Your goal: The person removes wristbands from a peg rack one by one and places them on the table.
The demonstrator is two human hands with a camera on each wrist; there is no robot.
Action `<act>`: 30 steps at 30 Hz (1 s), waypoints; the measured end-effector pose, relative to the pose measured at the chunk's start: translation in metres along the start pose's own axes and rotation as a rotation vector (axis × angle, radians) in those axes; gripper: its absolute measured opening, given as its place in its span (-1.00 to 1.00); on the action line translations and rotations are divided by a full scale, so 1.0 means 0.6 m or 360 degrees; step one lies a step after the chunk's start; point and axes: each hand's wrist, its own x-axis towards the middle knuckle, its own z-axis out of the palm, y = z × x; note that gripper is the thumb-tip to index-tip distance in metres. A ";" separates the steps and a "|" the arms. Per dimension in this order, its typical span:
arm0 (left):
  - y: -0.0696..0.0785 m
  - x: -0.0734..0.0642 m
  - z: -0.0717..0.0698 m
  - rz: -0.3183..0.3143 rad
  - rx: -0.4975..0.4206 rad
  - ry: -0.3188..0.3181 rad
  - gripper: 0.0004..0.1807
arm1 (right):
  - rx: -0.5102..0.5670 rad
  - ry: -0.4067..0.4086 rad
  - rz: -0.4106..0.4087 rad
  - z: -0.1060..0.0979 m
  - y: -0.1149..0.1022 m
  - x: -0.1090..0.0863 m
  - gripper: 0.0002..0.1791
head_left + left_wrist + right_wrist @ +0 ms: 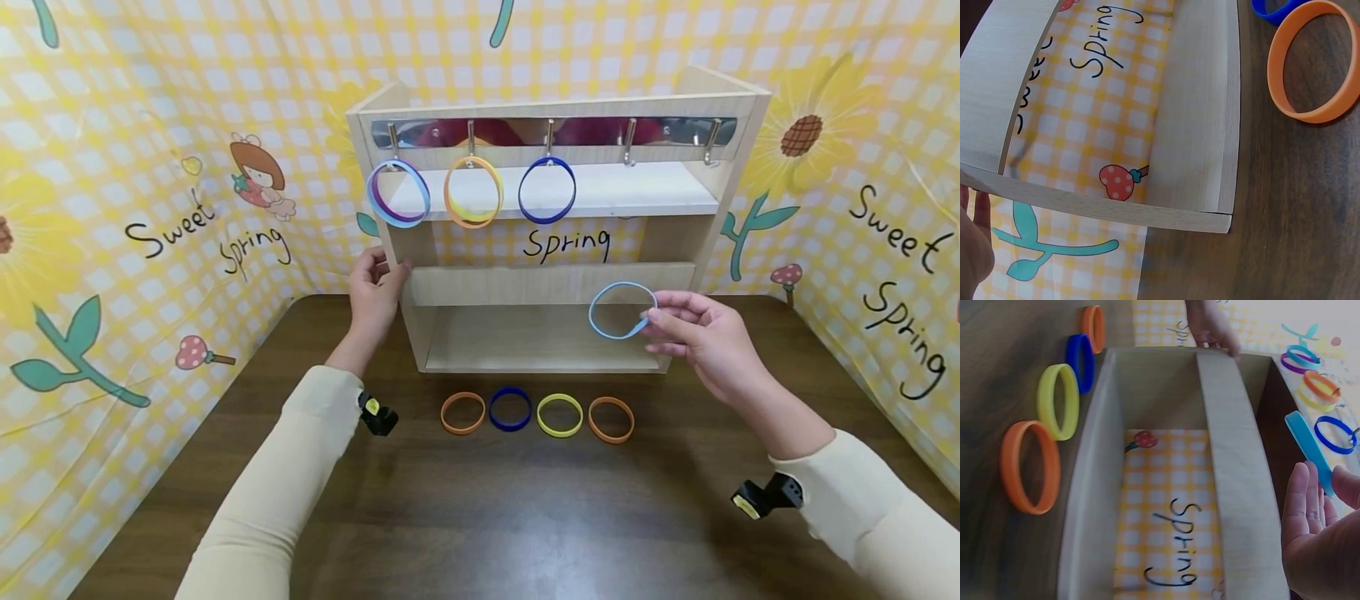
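My right hand (701,337) pinches a light-blue silicone wristband (622,283) between thumb and fingers, in front of the right part of a wooden rack (555,286). In the right wrist view that wristband (1309,453) appears edge-on. At the rack's left side panel, my left hand (375,292) grips the edge, thumb towards the front; part of its fingers is hidden. From the rack's left hook hang a light-blue wristband (426,196) and a purple one. The second hook carries an orange wristband (448,204) and a yellow one, the third a dark-blue wristband (573,196).
Two more metal hooks (630,142) are on the right of the rail. On the brown table (480,517), before the rack, several wristbands lie in a row: an orange wristband (444,421), a dark-blue wristband (492,417), a yellow wristband (561,433) and another orange wristband (611,439).
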 end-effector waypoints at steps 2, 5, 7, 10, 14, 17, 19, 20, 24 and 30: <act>0.001 0.000 -0.001 -0.0004 0.0004 0.0000 -0.78 | -0.0029 -0.0008 0.0021 -0.007 0.006 -0.003 -0.86; 0.001 0.000 -0.002 0.0002 0.0010 -0.0009 -0.71 | -0.0071 -0.0010 0.0054 -0.017 0.016 -0.007 -0.86; 0.001 0.000 -0.003 0.0003 0.0013 -0.0015 -0.66 | -0.0093 -0.0005 0.0073 -0.023 0.021 -0.010 -0.86; 0.001 0.000 -0.003 -0.0009 0.0010 -0.0018 -0.65 | -0.0120 0.0000 0.0099 -0.033 0.028 -0.014 -0.86; 0.000 0.001 -0.003 -0.0018 0.0019 -0.0022 -0.65 | -0.0159 -0.0005 0.0152 -0.048 0.036 -0.021 -0.87; 0.000 0.001 -0.003 -0.0016 0.0031 -0.0030 -0.62 | -0.0177 -0.0012 0.0205 -0.061 0.043 -0.025 -0.87; 0.001 0.000 -0.003 -0.0024 0.0043 -0.0030 -0.65 | -0.0185 -0.0015 0.0237 -0.071 0.048 -0.027 -0.87; 0.001 0.000 -0.003 -0.0028 0.0046 -0.0029 -0.67 | -0.0190 -0.0015 0.0249 -0.076 0.051 -0.028 -0.87; 0.002 0.000 -0.003 -0.0033 0.0046 -0.0028 -0.75 | -0.0216 -0.0012 0.0290 -0.099 0.061 -0.033 -0.87; 0.001 0.001 -0.003 -0.0024 0.0024 -0.0024 -0.75 | -0.0271 -0.0031 0.0355 -0.133 0.076 -0.041 -0.86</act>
